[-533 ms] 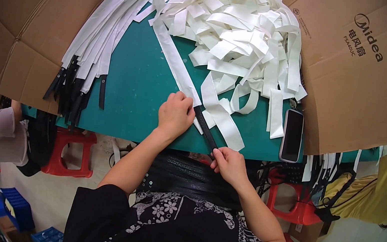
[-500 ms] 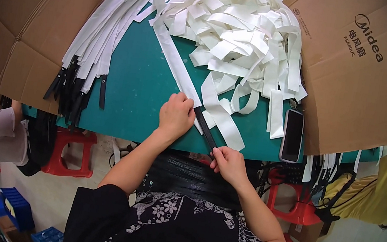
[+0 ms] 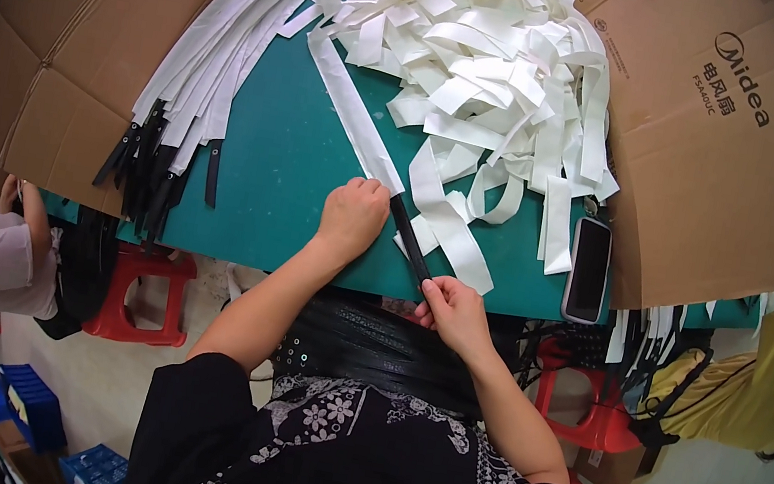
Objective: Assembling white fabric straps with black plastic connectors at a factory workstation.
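A long black belt lies slantwise at the table's near edge, its upper part inside a flat white sleeve. My left hand is closed, its curled fingers on the lower end of the sleeve where the black part comes out. My right hand pinches the bare lower end of the belt between thumb and fingers. Several more black belts with metal eyelets lie across my lap. To the left, a bundle of white-sleeved belts hangs with black ends over the table edge.
A big heap of white sleeves covers the far middle of the green table. A phone lies at the right edge. Cardboard panels flank both sides. People sit left and right, near red stools.
Both hands have shifted slightly away from me with the sleeved belt. The sleeve's lower end now sits a little farther up the table.
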A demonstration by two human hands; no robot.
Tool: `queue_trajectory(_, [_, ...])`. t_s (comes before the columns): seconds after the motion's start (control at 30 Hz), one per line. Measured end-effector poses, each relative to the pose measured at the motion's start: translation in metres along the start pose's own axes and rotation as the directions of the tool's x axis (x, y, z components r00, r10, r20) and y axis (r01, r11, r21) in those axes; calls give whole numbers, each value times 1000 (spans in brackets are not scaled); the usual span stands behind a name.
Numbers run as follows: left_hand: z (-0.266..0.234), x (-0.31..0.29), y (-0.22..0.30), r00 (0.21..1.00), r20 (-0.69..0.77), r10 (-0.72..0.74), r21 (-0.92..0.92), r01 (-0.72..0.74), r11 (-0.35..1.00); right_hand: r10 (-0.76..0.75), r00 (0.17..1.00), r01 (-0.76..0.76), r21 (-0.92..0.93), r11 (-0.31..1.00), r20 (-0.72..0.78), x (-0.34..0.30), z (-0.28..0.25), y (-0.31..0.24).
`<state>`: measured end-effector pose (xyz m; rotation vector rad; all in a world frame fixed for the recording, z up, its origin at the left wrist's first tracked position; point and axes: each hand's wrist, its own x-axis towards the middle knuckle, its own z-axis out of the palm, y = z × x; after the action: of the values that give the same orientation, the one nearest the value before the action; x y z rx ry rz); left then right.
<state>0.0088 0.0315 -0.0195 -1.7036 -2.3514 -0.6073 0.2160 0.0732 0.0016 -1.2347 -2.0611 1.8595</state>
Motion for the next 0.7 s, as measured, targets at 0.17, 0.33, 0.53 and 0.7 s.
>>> queue_trajectory(0.17, [-7,9,-3,990,140,-28,-45,34,998,-12,1000,12,71,997,-6,-10,-3,17])
queue_trajectory(0.33, [-14,18,-10,987,157,-45,-188,74,979,-49,996,49,-2,999,-79,-18,-17,21])
queue_trajectory(0.53, [-16,27,-14,972,237,3,-148,33,988,36,984,-29,43,999,-174,-11,-32,21])
queue_trajectory(0.7, [-10,27,-9,938,329,112,43,-134,990,31,984,-29,10,1000,-178,-9,-35,22])
